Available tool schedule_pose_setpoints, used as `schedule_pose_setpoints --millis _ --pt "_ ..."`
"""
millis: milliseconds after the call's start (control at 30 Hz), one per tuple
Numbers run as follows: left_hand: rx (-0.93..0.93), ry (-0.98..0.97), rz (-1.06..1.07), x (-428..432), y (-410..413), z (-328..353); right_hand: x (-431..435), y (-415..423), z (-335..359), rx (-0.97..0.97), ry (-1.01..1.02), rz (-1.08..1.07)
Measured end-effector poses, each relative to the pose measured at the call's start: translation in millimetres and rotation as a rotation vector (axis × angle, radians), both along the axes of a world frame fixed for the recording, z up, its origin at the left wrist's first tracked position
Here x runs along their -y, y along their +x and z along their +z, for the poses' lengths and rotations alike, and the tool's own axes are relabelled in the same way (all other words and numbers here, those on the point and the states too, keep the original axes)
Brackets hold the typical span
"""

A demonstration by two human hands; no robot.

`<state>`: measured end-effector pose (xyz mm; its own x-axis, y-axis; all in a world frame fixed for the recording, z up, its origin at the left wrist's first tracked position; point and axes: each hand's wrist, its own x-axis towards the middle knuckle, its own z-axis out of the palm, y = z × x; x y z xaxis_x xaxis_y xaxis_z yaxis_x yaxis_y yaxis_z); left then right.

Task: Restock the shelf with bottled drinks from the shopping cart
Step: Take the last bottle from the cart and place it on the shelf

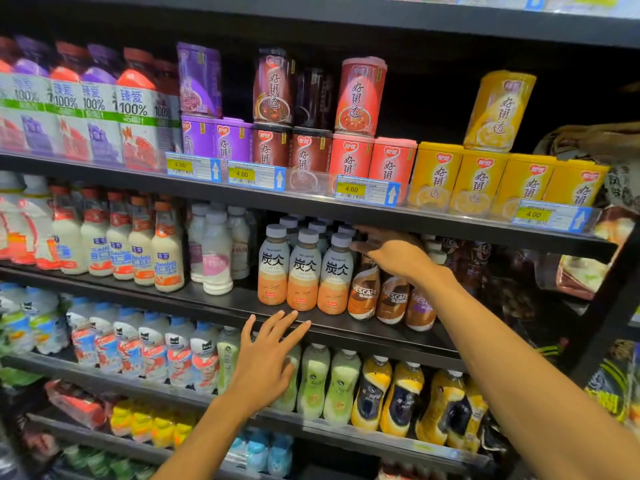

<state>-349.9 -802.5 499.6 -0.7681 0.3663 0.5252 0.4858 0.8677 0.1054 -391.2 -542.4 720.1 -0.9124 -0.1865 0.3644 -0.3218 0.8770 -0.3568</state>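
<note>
Left hand [266,358] is spread empty by the shelf edge [214,311]; right hand [391,252] is closed over a Nescafé bottle [363,289] — neighbouring latte bottles [303,271] could be toppled if nudged.

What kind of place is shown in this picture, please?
Most likely a supermarket or convenience store aisle: dark shelves stocked with rows of latte bottles, stacked cans, and yellow price tags on the shelf edge.

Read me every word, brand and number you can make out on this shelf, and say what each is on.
"NESCAFE": brown coffee bottles under the right hand.
"TANBING", "LATTE": grey-capped bottles.
"4.00": yellow price tags.
"100%": juice cartons.
"好粥道": stacked cans.
Price tag fine print, milk bottle labels: too blurred.
</note>
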Motion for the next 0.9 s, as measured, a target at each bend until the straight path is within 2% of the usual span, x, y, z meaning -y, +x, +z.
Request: schedule_pose_setpoints --millis 133,333,433,500,633,767,900 --pt "0.009 -0.007 -0.004 1 2 1 26 -6 3 0.007 0.123 0.023" --pt "0.021 0.004 -0.020 2 3 2 8 -65 -28 0.126 0.112 -0.092" --pt "0.017 0.002 -0.018 2 2 1 22 -31 -12 -0.001 0.049 -0.005" --pt "0.016 0.003 -0.018 2 2 1 27 -19 -6 -0.014 0.030 0.016" --pt "0.010 0.002 -0.010 0 3 1 24 -12 -4 -0.005 0.075 0.024" --pt "-0.003 -0.025 0.012 -6 5 3 -6 3 0 0.066 -0.010 0.005" --pt "-0.020 -0.060 -0.018 -24 9 3 -24 13 0 0.053 -0.042 -0.004"
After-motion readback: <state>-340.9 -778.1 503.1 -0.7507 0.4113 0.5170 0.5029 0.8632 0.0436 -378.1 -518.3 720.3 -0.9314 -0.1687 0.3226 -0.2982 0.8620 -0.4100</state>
